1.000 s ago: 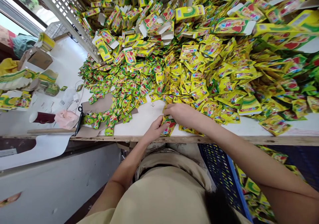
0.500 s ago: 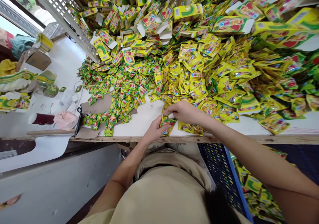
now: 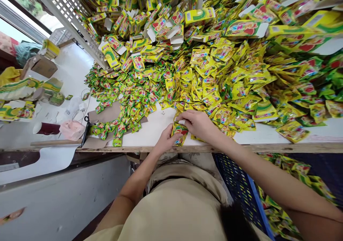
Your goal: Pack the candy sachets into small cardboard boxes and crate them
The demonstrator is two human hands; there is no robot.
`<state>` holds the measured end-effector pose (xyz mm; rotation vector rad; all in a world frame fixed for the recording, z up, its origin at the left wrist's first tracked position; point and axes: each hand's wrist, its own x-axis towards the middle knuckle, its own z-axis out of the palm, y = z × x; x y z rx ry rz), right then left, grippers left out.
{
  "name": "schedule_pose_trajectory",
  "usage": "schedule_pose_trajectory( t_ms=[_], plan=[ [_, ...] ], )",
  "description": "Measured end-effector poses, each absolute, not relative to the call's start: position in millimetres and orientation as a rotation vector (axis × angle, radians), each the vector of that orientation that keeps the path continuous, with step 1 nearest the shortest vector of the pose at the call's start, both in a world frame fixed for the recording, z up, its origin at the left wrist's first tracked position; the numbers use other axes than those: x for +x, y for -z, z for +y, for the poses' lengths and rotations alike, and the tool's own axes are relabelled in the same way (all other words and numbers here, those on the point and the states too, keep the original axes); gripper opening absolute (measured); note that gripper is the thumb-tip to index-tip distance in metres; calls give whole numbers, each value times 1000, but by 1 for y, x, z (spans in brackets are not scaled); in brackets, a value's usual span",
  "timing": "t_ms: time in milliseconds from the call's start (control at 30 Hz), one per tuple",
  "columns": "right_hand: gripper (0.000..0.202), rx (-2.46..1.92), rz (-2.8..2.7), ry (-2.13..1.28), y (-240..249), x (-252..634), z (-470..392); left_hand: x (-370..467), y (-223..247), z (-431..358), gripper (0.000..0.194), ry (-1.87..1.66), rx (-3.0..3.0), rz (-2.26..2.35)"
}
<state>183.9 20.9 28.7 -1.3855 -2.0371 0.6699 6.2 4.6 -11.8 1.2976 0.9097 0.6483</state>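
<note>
White table (image 3: 151,127) with a raw wood edge ran across in front of you. Blue mesh crate (image 3: 239,184) sat below it on your right, with more printed packs in it. Perforated white basket (image 3: 65,10) stood at the far left side of the stock, against a heap of yellow printed boxes (image 3: 199,16). Nearer you, a broad pile of yellow pouches (image 3: 211,80) took the middle and right; small green sachets (image 3: 131,94) spread to the left, some on brown cardboard (image 3: 105,115).

Your left hand (image 3: 166,138) pinched the yellow-green packet (image 3: 178,129), thumb laid across its printed face. Your right hand (image 3: 197,123) had its fingers bent and bunched in a pinch at the packet's upper end. Packet was between both hands, near the table's front edge, just on your side of the pouch pile.

Change over the last half second was small: right hand shifted slightly at the packet's top, left grip held, piles looked the same. My read: fine finger work on that one packet, neither a pick-up nor a release.

Smallest item: a white bit (image 3: 182,121) by your right fingertips. Couldn't tell whether it was part of the packet or something on your finger.
</note>
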Motion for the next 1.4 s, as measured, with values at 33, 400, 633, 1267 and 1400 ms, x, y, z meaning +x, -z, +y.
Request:
schedule_pose_trajectory(
  t_ms=[33, 400, 633, 1267, 1400],
  plan=[
    [28, -1365, -2007, -657, -27, 185, 22, 6, 12, 4, 35, -651, 1291, 911],
    [26, -1496, -2177, -485, -36, 185, 10, 4, 17, 2, 38, -667, 1218, 933],
    [26, -1660, -2299, -449, -45, 180, 5, 5, 15, 2, 38, -654, 1202, 936],
    [30, -1510, -2372, -1101, -58, 189, 14, 3, 16, 5, 40, -568, 1281, 950],
    [28, -1556, -1961, -1013, -50, 197, 10, 1, 19, 4, 44, -550, 1189, 996]
  ],
)
